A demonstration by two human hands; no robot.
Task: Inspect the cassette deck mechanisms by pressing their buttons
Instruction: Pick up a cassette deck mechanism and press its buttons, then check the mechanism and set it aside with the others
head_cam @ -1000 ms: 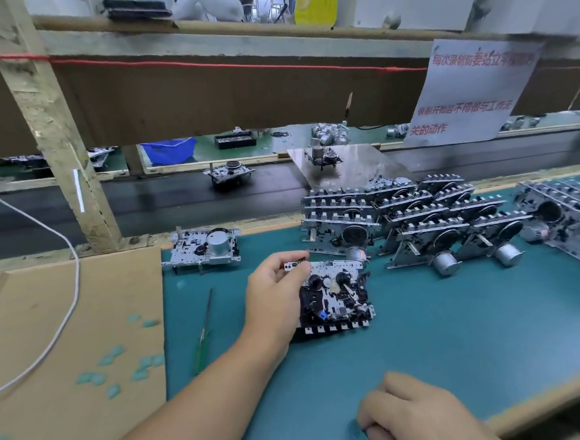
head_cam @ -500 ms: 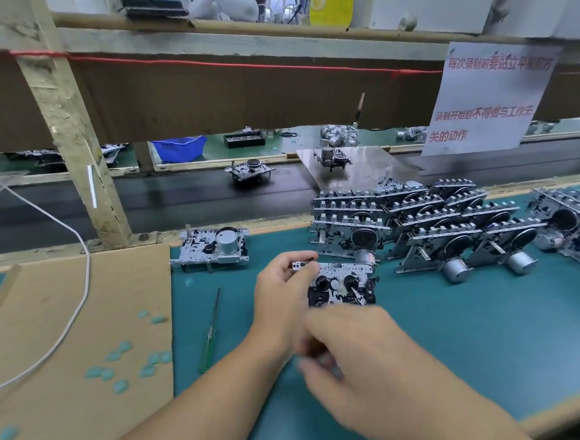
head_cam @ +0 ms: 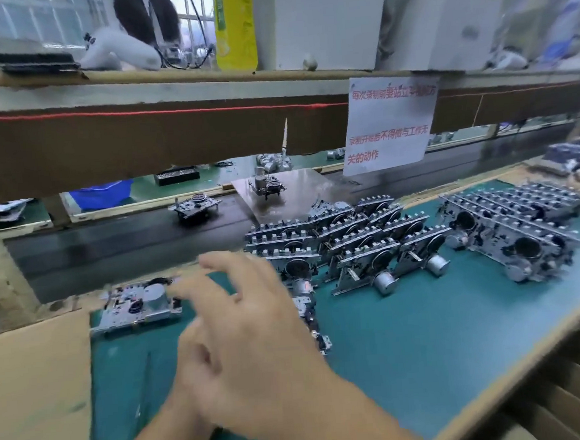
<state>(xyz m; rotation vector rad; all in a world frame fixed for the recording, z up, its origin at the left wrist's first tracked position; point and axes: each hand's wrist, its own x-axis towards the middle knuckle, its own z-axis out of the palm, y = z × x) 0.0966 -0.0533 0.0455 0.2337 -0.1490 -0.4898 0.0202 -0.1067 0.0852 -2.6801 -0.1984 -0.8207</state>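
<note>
1. The right hand [head_cam: 255, 328] is raised in the foreground with its fingers spread and straight, its grip apart and holding nothing; motion blur softens its outline.
2. The left hand [head_cam: 193, 360] lies just behind and below the right one and is mostly covered by it. Whether its grip is apart or clamped on something I cannot tell.
3. Directly under and just right of the right hand, the edge of one cassette deck mechanism [head_cam: 314, 324] shows on the green surface [head_cam: 410, 342]. It looks like the unit under inspection, though the hands hide most of it and no finger can be seen on its buttons.
4. Just left of the spread fingers, a single mechanism [head_cam: 138, 304] lies flat by itself near the far edge of the surface, beside a sheet of brown cardboard [head_cam: 36, 392].
5. Right of the grip and a little beyond it, a stacked batch of mechanisms [head_cam: 349, 246] leans in overlapping rows. Further right sits a second stacked batch [head_cam: 512, 231].
6. Beyond the surface runs a dark conveyor [head_cam: 112, 246] carrying another unit [head_cam: 195, 207], and a paper notice [head_cam: 390, 127] with red writing hangs above.
7. Judged from this layout, the task is in its early part: one unit sits apart as though dealt with, one is in hand, and the two batches seem to await pressing. Which piles are inspected cannot be read from the frame.
</note>
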